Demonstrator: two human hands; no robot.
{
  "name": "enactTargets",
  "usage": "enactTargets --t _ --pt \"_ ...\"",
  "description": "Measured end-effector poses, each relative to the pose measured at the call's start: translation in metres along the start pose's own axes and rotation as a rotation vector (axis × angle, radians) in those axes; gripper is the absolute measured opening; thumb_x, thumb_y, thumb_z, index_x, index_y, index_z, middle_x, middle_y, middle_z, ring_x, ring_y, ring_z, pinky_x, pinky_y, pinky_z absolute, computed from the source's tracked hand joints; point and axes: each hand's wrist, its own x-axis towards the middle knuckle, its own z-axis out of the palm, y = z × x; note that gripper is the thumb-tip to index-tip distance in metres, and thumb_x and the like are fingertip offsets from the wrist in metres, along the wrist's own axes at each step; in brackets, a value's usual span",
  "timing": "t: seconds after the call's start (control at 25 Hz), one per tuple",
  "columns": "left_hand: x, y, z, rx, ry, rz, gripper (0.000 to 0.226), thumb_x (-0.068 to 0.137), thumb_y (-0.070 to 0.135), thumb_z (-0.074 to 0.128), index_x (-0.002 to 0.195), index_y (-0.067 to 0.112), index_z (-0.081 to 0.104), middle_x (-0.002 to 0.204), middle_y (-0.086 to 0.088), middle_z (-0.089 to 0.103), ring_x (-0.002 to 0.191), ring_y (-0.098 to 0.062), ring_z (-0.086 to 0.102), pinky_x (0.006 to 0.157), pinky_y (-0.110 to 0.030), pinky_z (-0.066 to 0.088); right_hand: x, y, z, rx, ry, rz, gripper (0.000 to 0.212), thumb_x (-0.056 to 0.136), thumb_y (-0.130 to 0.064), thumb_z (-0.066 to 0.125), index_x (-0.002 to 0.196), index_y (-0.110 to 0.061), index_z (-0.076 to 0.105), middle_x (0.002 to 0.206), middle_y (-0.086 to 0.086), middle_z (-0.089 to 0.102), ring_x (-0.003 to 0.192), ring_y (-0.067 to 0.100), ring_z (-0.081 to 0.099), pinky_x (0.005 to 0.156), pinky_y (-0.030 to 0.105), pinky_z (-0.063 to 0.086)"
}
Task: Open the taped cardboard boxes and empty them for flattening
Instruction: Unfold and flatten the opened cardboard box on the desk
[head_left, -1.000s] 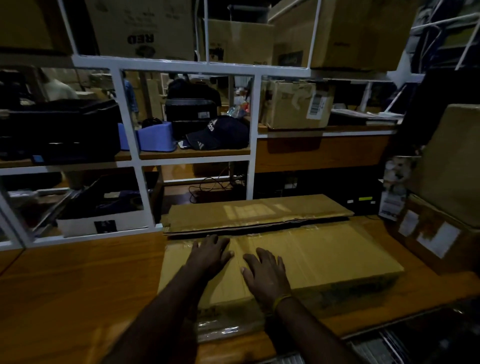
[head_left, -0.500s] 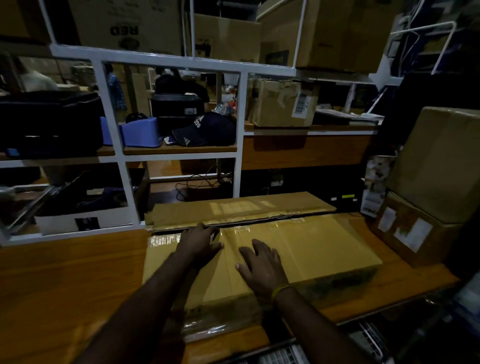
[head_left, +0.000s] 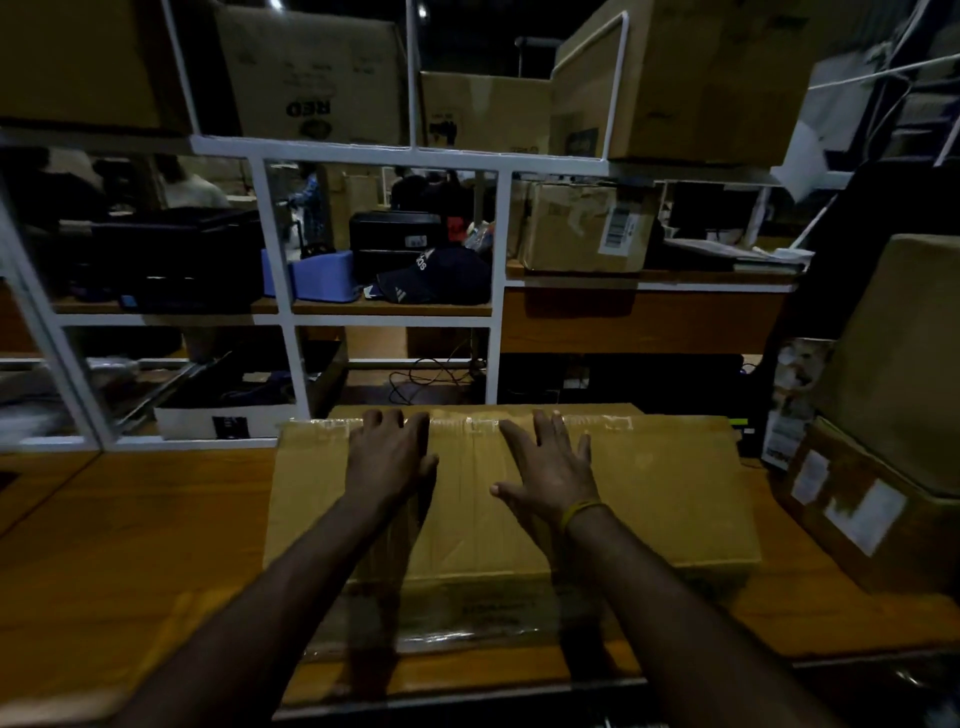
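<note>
A flat, wide cardboard box (head_left: 665, 499) lies on the wooden table (head_left: 130, 545) right in front of me. Clear tape (head_left: 467, 423) runs along its far top edge and over its near side. My left hand (head_left: 389, 457) lies flat on the box top with its fingers reaching the far taped edge. My right hand (head_left: 550, 467), with a yellow band on the wrist, rests spread on the top beside it. Neither hand holds anything. A second flat piece of cardboard (head_left: 597, 409) shows just behind the box.
Stacked cardboard boxes (head_left: 883, 467) crowd the table's right end. A white-framed shelf (head_left: 498, 291) stands behind, holding a labelled box (head_left: 587, 228), a dark cap (head_left: 436, 275), a blue case (head_left: 322, 275) and black equipment. More large boxes (head_left: 311, 78) sit on top. People are dimly seen beyond.
Both hands have slid forward across the box top from its middle to the far taped edge. My head has moved closer and over the box.
</note>
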Motion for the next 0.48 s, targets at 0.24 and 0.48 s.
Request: enactTargets --t 0.24,0.48 --pt "-0.025 0.024 -0.022 -0.061 0.056 -0.128 0.061 0.085 0.046 0.068 0.137 0.029 0.042 0.136 -0.014 0.043 0.131 -0.035 0.037 0.101 -0.056 0.040 -0.022 -0.001 -0.013 -0.003 0.259 -0.056 0.092 0.074 -0.060 0.073 0.149 -0.042 0.022 0.152 0.012 0.026 0.145 0.035 0.019 0.116 0.064 0.012" --pt "-0.056 0.034 -0.038 -0.111 0.182 -0.131 0.067 0.078 0.037 0.078 0.134 0.026 0.044 0.134 -0.017 0.043 0.128 -0.038 0.039 0.102 -0.059 0.038 -0.049 0.006 -0.011 -0.009 0.535 -0.100 0.081 0.073 -0.049 0.080 0.141 -0.034 0.039 0.134 0.015 0.046 0.129 0.035 0.041 0.114 0.057 0.029"
